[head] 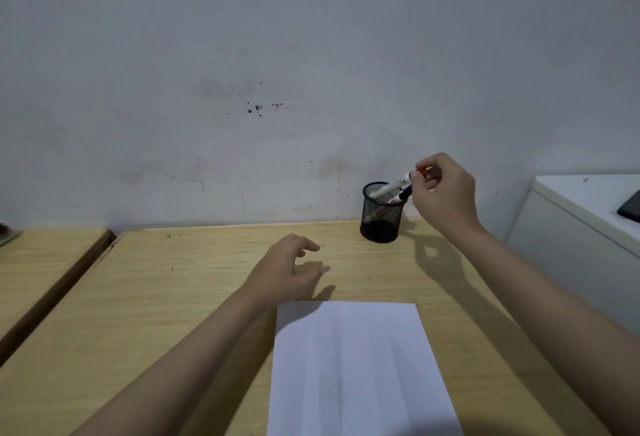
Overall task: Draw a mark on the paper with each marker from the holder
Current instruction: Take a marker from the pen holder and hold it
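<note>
Marker ends blurred inside black mesh cylindrical holder point(381, 213), right of centre at far desk edge. Right hand point(445, 193) pinched on red-capped white marker point(398, 183), tilted, lower end hidden in holder. Left hand point(289, 267) empty, fingers spread, above bare wooden desk point(156, 297). White paper sheet point(356, 366) cut off at bottom edge.

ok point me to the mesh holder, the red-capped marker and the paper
mesh holder point(380, 219): head view, on its black mesh front wall.
red-capped marker point(398, 183): head view, on its white barrel, just below the right hand's fingers.
paper point(356, 366): head view, on the blank middle of the sheet.
</note>
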`<state>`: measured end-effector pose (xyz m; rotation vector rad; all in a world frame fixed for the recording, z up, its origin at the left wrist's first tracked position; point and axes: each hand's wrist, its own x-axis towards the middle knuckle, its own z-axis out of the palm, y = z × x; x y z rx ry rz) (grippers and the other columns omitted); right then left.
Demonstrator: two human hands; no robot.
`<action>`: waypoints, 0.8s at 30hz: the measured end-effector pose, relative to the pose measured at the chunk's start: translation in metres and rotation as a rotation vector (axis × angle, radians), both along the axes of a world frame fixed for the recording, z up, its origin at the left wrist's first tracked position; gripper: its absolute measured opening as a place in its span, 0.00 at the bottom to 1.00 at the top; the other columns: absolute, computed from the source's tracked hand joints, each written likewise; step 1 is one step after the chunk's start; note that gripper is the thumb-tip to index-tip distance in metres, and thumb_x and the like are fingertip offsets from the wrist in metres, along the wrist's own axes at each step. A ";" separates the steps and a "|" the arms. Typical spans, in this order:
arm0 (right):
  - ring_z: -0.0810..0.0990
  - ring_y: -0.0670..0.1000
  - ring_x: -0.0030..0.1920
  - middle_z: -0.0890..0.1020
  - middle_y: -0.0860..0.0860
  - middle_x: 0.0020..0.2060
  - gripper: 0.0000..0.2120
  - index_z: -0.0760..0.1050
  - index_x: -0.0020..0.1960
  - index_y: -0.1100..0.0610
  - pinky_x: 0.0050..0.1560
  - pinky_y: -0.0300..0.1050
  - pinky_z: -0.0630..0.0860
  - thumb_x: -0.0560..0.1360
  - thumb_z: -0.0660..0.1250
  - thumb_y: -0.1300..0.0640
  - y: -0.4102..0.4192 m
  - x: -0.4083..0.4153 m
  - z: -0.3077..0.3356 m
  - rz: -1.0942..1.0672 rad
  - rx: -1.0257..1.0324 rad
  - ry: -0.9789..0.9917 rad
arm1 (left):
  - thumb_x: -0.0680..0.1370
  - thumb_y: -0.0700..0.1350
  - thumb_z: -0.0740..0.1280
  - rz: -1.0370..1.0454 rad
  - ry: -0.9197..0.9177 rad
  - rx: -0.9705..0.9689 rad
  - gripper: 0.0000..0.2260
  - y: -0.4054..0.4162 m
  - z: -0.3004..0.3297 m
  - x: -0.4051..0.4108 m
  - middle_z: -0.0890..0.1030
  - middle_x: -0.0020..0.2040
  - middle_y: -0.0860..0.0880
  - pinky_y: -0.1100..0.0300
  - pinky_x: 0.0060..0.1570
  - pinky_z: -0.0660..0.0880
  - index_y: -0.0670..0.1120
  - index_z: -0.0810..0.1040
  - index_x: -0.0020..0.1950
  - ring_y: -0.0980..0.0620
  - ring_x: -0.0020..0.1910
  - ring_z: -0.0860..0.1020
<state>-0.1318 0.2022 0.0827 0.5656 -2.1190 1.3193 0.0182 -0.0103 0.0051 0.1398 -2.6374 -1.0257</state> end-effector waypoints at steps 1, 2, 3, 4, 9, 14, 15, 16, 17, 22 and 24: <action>0.77 0.43 0.32 0.79 0.52 0.33 0.01 0.76 0.42 0.56 0.39 0.34 0.73 0.71 0.68 0.60 0.002 0.010 0.001 0.011 -0.067 -0.006 | 0.72 0.51 0.70 0.014 0.032 0.036 0.15 0.001 0.002 0.001 0.77 0.56 0.54 0.63 0.49 0.72 0.50 0.76 0.56 0.55 0.55 0.76; 0.77 0.42 0.31 0.80 0.51 0.33 0.02 0.76 0.41 0.55 0.38 0.31 0.73 0.70 0.69 0.60 0.002 0.019 -0.001 0.027 -0.129 -0.031 | 0.72 0.50 0.70 0.034 0.062 0.078 0.13 0.004 0.005 0.001 0.78 0.55 0.55 0.67 0.47 0.70 0.50 0.77 0.55 0.56 0.54 0.77; 0.78 0.43 0.31 0.80 0.53 0.32 0.04 0.75 0.39 0.53 0.38 0.34 0.75 0.70 0.70 0.59 0.003 0.029 -0.004 0.054 -0.191 -0.076 | 0.72 0.49 0.70 0.052 0.090 0.133 0.12 0.007 0.009 0.001 0.79 0.54 0.55 0.69 0.45 0.69 0.49 0.77 0.53 0.57 0.52 0.78; 0.80 0.48 0.31 0.81 0.56 0.32 0.06 0.75 0.37 0.52 0.38 0.41 0.77 0.69 0.70 0.59 0.002 0.039 -0.008 0.100 -0.261 -0.138 | 0.72 0.49 0.70 0.063 0.109 0.202 0.10 0.012 0.014 0.001 0.80 0.53 0.56 0.69 0.45 0.70 0.49 0.78 0.52 0.58 0.51 0.78; 0.78 0.49 0.27 0.82 0.52 0.25 0.10 0.77 0.33 0.58 0.33 0.40 0.78 0.68 0.71 0.70 -0.013 0.094 -0.041 0.336 -0.523 -0.500 | 0.74 0.46 0.69 0.050 0.191 0.660 0.10 0.048 0.030 0.000 0.84 0.49 0.45 0.67 0.44 0.76 0.46 0.80 0.54 0.49 0.48 0.82; 0.80 0.44 0.30 0.84 0.49 0.28 0.05 0.80 0.36 0.63 0.36 0.35 0.78 0.66 0.74 0.70 -0.021 0.121 -0.066 0.435 -0.472 -0.559 | 0.74 0.42 0.70 0.068 0.242 0.914 0.15 0.066 0.035 0.007 0.82 0.45 0.40 0.57 0.49 0.77 0.42 0.74 0.59 0.51 0.46 0.82; 0.82 0.44 0.32 0.85 0.49 0.31 0.05 0.81 0.37 0.61 0.38 0.35 0.78 0.66 0.74 0.69 -0.022 0.124 -0.067 0.465 -0.454 -0.564 | 0.73 0.41 0.70 0.069 0.257 0.906 0.15 0.066 0.035 0.009 0.81 0.44 0.41 0.53 0.50 0.77 0.43 0.74 0.59 0.50 0.45 0.81; 0.83 0.44 0.35 0.86 0.50 0.34 0.06 0.82 0.39 0.59 0.41 0.36 0.79 0.67 0.73 0.69 -0.022 0.126 -0.067 0.489 -0.421 -0.560 | 0.73 0.40 0.70 0.071 0.279 0.898 0.14 0.065 0.035 0.010 0.81 0.42 0.41 0.51 0.49 0.77 0.44 0.75 0.58 0.50 0.43 0.80; 0.83 0.45 0.37 0.86 0.49 0.35 0.06 0.83 0.40 0.57 0.44 0.38 0.79 0.68 0.73 0.67 -0.022 0.125 -0.065 0.498 -0.383 -0.544 | 0.73 0.39 0.70 0.075 0.297 0.889 0.13 0.063 0.035 0.012 0.80 0.41 0.42 0.52 0.48 0.78 0.46 0.76 0.56 0.50 0.42 0.80; 0.75 0.48 0.34 0.77 0.54 0.34 0.06 0.80 0.49 0.56 0.33 0.39 0.76 0.72 0.71 0.58 -0.026 0.114 -0.041 0.420 -0.392 -0.536 | 0.73 0.39 0.70 0.000 0.310 0.662 0.11 0.047 0.035 0.020 0.80 0.37 0.49 0.60 0.34 0.72 0.47 0.81 0.55 0.55 0.32 0.75; 0.73 0.47 0.32 0.75 0.54 0.33 0.07 0.79 0.48 0.57 0.28 0.36 0.74 0.73 0.70 0.55 -0.032 0.113 -0.033 0.459 -0.325 -0.577 | 0.72 0.38 0.71 -0.027 0.291 0.579 0.10 0.048 0.036 0.024 0.82 0.39 0.51 0.64 0.36 0.73 0.46 0.82 0.52 0.59 0.33 0.76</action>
